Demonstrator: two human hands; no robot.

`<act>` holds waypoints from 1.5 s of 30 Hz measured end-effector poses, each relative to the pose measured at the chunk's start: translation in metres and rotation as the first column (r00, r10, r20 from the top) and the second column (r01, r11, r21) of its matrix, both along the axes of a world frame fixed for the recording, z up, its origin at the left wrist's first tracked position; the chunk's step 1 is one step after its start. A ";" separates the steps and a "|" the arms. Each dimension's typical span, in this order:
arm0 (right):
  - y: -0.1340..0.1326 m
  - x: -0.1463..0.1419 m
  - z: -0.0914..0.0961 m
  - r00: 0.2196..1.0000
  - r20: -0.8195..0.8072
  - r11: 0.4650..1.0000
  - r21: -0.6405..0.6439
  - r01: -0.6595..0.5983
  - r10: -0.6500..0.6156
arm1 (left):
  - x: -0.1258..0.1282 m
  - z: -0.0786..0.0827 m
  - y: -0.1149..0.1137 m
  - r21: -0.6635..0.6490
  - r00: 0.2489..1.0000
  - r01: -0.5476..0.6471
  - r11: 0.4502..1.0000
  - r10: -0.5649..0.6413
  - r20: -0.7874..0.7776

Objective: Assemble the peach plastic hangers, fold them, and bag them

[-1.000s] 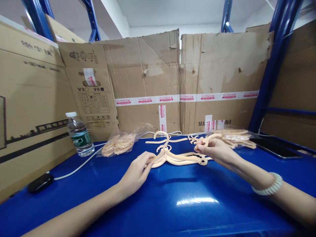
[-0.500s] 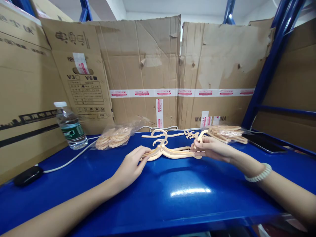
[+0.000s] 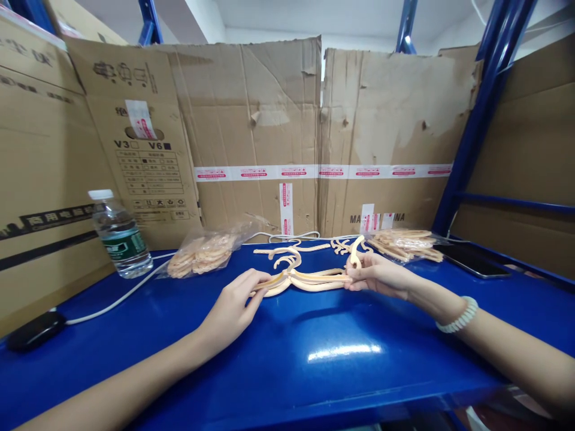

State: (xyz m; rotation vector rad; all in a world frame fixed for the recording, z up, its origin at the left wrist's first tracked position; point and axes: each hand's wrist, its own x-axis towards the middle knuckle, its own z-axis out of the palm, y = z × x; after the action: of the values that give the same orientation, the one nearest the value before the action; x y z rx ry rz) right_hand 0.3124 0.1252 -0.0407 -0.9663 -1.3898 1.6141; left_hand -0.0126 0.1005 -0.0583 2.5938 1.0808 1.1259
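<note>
A cream-coloured clothes hanger (image 3: 314,278) is held level above the blue table, its hook (image 3: 295,257) leaning away from me. My left hand (image 3: 238,299) pinches the hanger's left arm between thumb and fingers. At the other end, my right hand (image 3: 375,275) grips the tip of the right arm. A loose curved hook piece (image 3: 356,251) sticks up from the fingers of that same hand. Just behind, another hanger (image 3: 309,247) lies on the table, beside a small heap of loose hooks (image 3: 344,246).
Plastic bags of hanger parts lie at the left (image 3: 202,254) and right (image 3: 404,244). A water bottle (image 3: 121,236), a white cable (image 3: 117,302) and a black mouse-like object (image 3: 36,329) are left. A phone (image 3: 471,261) lies right. Cardboard sheets (image 3: 251,137) stand behind the blue table (image 3: 269,371).
The hanger's hook has tipped lower and away from me. Both hands keep their hold, and the right one has shifted slightly along the arm's tip. The view has moved a little.
</note>
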 end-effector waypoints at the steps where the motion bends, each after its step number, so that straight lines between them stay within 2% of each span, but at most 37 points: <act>1: 0.001 0.000 -0.002 1.000 -0.009 1.000 0.015 0.013 -0.012 | 0.000 0.000 0.000 0.000 1.000 0.001 1.000 -0.001 -0.002; 6: 0.005 0.000 -0.006 0.996 -0.026 0.996 0.031 0.085 -0.084 | 0.001 0.001 -0.001 0.010 1.000 0.007 1.000 -0.007 -0.006; 9: 0.004 0.002 -0.004 0.984 -0.082 0.985 0.047 0.165 -0.160 | 0.001 0.002 -0.002 0.008 1.000 0.002 1.000 -0.002 0.001; 11: 0.003 0.003 -0.001 0.982 -0.085 0.983 0.060 0.174 -0.168 | 0.000 0.001 -0.001 0.008 1.000 -0.002 1.000 0.002 0.000; 17: 0.002 0.003 0.001 0.998 -0.016 0.990 0.122 0.068 -0.067 | 0.001 0.001 0.001 0.039 1.000 -0.009 0.999 0.009 -0.011; 23: 0.000 0.001 0.001 0.999 0.018 0.998 0.056 -0.034 0.033 | 0.000 0.002 -0.001 0.055 1.000 -0.009 0.998 0.009 -0.007; 27: -0.002 -0.001 0.002 0.997 0.064 0.999 0.025 -0.041 0.039 | 0.000 0.001 -0.001 0.063 1.000 -0.005 0.998 0.006 -0.005; 36: -0.002 -0.006 -0.001 0.989 0.135 0.982 0.187 0.033 -0.059 | 0.000 -0.001 0.001 0.080 1.000 -0.001 0.997 0.004 -0.031; 45: -0.002 -0.009 -0.004 0.954 0.166 0.916 0.362 0.176 -0.249 | 0.001 0.002 -0.002 0.044 0.998 -0.001 0.999 0.004 -0.062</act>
State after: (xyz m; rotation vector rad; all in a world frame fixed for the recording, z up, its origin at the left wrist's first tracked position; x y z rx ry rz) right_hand 0.3033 0.1234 -0.0448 -1.0548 -1.5821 1.0850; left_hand -0.0115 0.0989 -0.0560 2.6791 1.0844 1.0881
